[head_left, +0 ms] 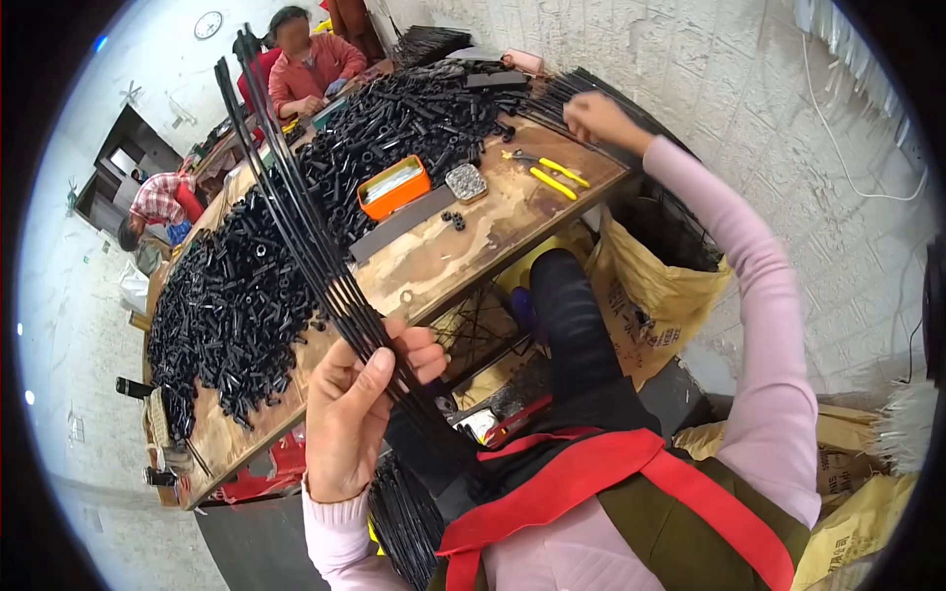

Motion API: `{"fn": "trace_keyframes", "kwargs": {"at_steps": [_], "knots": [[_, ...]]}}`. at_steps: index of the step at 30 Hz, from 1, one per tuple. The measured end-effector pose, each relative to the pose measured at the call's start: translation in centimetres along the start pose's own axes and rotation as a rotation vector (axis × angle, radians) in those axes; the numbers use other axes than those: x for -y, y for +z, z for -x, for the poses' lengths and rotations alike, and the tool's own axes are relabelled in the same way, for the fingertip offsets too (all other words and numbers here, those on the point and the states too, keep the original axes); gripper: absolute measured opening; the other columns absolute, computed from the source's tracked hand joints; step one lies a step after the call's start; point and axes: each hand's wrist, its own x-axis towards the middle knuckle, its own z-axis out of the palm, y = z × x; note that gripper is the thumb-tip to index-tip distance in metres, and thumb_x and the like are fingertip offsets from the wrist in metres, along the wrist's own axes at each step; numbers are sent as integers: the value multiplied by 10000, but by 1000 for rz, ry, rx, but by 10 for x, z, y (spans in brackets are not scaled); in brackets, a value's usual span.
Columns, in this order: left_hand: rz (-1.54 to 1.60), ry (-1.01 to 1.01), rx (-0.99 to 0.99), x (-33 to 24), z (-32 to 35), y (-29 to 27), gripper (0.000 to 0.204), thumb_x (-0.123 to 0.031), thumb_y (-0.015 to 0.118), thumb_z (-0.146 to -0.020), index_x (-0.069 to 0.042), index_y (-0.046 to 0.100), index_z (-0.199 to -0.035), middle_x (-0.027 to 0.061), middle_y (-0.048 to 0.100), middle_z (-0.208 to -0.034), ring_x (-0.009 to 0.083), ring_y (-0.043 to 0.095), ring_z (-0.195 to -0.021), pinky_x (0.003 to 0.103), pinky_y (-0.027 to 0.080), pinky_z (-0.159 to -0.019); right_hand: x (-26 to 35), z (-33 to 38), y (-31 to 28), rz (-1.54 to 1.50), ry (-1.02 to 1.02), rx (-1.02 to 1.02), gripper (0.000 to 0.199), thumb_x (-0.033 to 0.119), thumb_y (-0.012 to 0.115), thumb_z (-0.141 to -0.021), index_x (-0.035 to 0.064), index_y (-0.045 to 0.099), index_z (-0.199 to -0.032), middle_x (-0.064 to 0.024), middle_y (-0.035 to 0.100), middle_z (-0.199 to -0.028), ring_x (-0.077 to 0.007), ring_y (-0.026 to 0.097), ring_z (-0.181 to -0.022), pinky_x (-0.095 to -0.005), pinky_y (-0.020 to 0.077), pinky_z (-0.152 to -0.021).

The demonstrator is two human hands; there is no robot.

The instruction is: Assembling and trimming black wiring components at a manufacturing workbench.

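My left hand point(340, 419) grips a bundle of thin black rods point(340, 300) slanting up-left over the bench point(512, 212), while my curled right hand point(601, 120), can't tell if gripping, is nearer the loose rods point(548, 110) on its right end.

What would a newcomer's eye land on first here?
Probably the big heap of small black parts sprawling over the wooden table. Next, the bundle of long black rods slanting up across the picture from the left hand. After that, the orange box beside the heap and yellow-handled pliers farther right.
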Motion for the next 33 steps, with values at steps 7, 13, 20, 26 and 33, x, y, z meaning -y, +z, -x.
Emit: {"fn": "trace_keyframes", "kwargs": {"at_steps": [7,13,20,26,33], "knots": [[36,-73,13,2,-51,54,311,-53,500,-993,66,492,-1280,249,636,-1149,335,660,-1052,462,546,-945,-112,-3,-6,947,-232,-155,123,70,574,-770,11,670,-722,-235,671,-801,-390,682,-769,-478,553,-681],[76,-101,19,6,-66,60,288,-68,506,-996,59,515,-1255,225,648,-1129,308,671,-1019,470,548,-943,-102,-18,-22,971,-160,-111,112,75,599,-747,13,690,-765,-232,674,-824,-393,680,-794,-469,556,-714],[73,-45,12,-6,-39,34,274,-75,544,-985,55,556,-1225,197,661,-1091,279,678,-987,452,563,-917,-4,-68,-64,672,-431,-319,351,76,587,-768,-36,626,-1098,-254,683,-858,-352,682,-758,-469,536,-658],[76,21,-90,-38,-13,-9,325,-95,547,-988,85,519,-1257,202,632,-1157,280,656,-1045,407,552,-942,217,-15,-15,-255,-363,121,342,138,607,-852,-29,628,-1150,-88,671,-760,-92,609,-568,-237,494,-527],[96,90,-113,-35,-1,-73,225,-130,553,-996,19,591,-1160,129,692,-1017,220,702,-910,328,600,-801,332,146,159,-502,-287,671,319,200,680,-901,-36,647,-1113,-86,690,-819,-127,656,-635,-234,522,-595]]}}
